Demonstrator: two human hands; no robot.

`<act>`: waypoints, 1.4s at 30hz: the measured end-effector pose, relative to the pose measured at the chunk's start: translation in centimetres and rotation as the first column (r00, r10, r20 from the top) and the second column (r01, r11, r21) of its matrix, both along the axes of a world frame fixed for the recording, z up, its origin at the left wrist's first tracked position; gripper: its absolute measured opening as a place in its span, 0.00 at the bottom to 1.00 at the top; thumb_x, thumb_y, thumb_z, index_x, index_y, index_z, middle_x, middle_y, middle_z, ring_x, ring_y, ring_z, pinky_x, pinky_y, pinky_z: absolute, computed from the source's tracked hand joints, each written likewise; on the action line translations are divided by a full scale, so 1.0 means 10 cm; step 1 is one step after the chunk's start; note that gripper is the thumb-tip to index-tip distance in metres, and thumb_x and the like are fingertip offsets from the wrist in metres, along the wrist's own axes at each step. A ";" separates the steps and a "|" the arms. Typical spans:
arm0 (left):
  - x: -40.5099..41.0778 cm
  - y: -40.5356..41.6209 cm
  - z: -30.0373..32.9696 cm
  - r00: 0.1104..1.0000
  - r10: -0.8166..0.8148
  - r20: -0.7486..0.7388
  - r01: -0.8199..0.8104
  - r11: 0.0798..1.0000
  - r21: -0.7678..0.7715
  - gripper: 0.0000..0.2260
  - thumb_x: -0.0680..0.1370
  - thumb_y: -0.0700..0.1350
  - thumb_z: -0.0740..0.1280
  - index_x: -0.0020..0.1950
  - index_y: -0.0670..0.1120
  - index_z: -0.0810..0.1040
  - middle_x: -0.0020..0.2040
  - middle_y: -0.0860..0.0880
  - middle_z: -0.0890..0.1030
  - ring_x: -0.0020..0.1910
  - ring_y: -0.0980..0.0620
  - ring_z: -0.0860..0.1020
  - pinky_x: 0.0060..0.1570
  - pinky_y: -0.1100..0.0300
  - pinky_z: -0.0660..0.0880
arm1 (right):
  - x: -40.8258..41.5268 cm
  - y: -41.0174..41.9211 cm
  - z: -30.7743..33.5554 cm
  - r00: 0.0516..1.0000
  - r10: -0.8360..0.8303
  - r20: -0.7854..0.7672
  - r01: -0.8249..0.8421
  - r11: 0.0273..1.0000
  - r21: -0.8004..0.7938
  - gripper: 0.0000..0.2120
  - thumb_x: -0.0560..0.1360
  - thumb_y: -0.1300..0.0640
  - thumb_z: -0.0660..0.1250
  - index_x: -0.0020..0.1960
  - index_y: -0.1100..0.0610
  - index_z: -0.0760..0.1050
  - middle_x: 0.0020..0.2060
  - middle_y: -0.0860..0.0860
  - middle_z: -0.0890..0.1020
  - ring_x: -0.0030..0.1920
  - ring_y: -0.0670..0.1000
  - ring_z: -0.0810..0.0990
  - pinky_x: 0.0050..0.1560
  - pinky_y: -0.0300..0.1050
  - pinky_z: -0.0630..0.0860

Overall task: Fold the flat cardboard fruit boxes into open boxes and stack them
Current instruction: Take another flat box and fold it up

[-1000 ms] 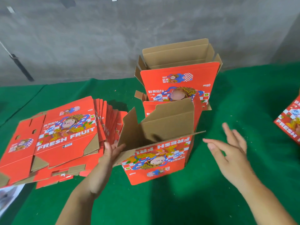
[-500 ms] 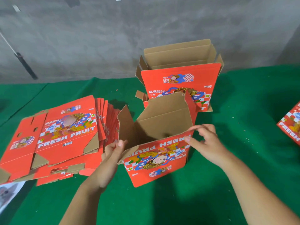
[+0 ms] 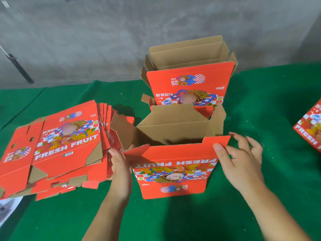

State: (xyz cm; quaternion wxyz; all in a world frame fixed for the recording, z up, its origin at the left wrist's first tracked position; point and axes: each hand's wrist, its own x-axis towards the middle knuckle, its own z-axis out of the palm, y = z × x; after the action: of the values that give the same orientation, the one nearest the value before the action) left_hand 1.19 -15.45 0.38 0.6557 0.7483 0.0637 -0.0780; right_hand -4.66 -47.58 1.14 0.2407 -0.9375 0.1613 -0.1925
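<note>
Both hands, the left hand [image 3: 119, 164] and right hand [image 3: 241, 160], grip the half-folded box [image 3: 173, 171]; flat boxes [image 3: 57, 145] crowd its left, the stacked boxes [image 3: 189, 80] stand behind, toward the green table [image 3: 278, 119]'s far edge.

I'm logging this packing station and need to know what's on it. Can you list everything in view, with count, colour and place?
Box being folded: one, red outside, brown inside, centre front, print upside down.
Stack of open boxes: count unclear, red and brown, behind the centre box.
Pile of flat boxes: many, red, fanned out at left.
Box at the edge: one, red, far right, mostly cut off.
Table cover: one, green, under everything.
Wall: grey concrete, behind.
Left hand: grip on the centre box's left flap.
Right hand: thumb on the front flap's right corner.
</note>
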 end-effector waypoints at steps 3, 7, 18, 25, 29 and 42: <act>0.00 -0.02 0.02 0.994 0.104 0.044 -0.106 0.994 0.030 0.56 0.64 0.86 0.40 0.80 0.53 0.64 0.79 0.47 0.66 0.80 0.46 0.60 0.80 0.40 0.52 | 0.04 0.08 0.02 0.998 0.003 0.070 -0.003 1.000 0.006 0.34 0.79 0.28 0.47 0.47 0.45 0.87 0.70 0.53 0.75 0.75 0.58 0.59 0.74 0.61 0.63; -0.02 -0.03 0.06 0.957 0.060 0.284 -0.177 0.897 0.405 0.35 0.77 0.68 0.59 0.82 0.57 0.58 0.65 0.55 0.75 0.70 0.46 0.72 0.71 0.43 0.62 | -0.10 0.13 -0.15 0.886 0.057 0.460 -0.219 0.926 0.308 0.23 0.80 0.43 0.63 0.51 0.61 0.86 0.57 0.52 0.82 0.59 0.54 0.80 0.59 0.48 0.75; -0.11 -0.19 0.00 0.908 0.026 0.418 -0.306 0.722 0.621 0.44 0.76 0.76 0.41 0.84 0.51 0.54 0.66 0.41 0.71 0.60 0.39 0.67 0.60 0.40 0.63 | -0.06 0.17 -0.08 0.931 0.100 0.351 -0.312 0.718 0.622 0.07 0.77 0.48 0.73 0.54 0.37 0.83 0.67 0.40 0.71 0.73 0.47 0.70 0.68 0.36 0.69; -0.17 -0.13 -0.09 0.884 0.026 0.468 -0.350 0.699 0.623 0.39 0.79 0.73 0.39 0.84 0.53 0.53 0.67 0.44 0.69 0.58 0.43 0.64 0.59 0.45 0.59 | -0.20 0.08 -0.04 0.952 0.290 0.102 -0.300 0.802 0.517 0.20 0.76 0.40 0.67 0.66 0.24 0.72 0.82 0.35 0.49 0.80 0.36 0.43 0.76 0.47 0.52; -0.18 -0.17 -0.08 0.883 -0.009 0.468 -0.347 0.661 0.666 0.39 0.80 0.72 0.42 0.84 0.49 0.57 0.64 0.44 0.68 0.57 0.42 0.65 0.58 0.44 0.61 | -0.20 0.09 -0.08 0.964 0.232 0.131 -0.266 0.833 0.484 0.27 0.82 0.41 0.64 0.79 0.37 0.63 0.77 0.30 0.64 0.75 0.32 0.62 0.70 0.30 0.63; -0.08 -0.26 -0.08 0.775 -0.168 0.610 -0.324 0.722 0.611 0.38 0.78 0.36 0.66 0.80 0.59 0.51 0.50 0.47 0.73 0.46 0.43 0.70 0.50 0.44 0.68 | -0.18 0.26 -0.16 0.986 0.035 0.164 -0.087 0.942 0.323 0.54 0.78 0.68 0.65 0.79 0.35 0.28 0.78 0.51 0.67 0.72 0.62 0.71 0.69 0.62 0.71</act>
State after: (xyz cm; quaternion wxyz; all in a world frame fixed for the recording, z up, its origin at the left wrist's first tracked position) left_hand 0.39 -18.06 -0.37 0.3159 0.9139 -0.1005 0.2344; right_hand -6.47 -45.01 -0.47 0.4116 -0.8707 0.1429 -0.2280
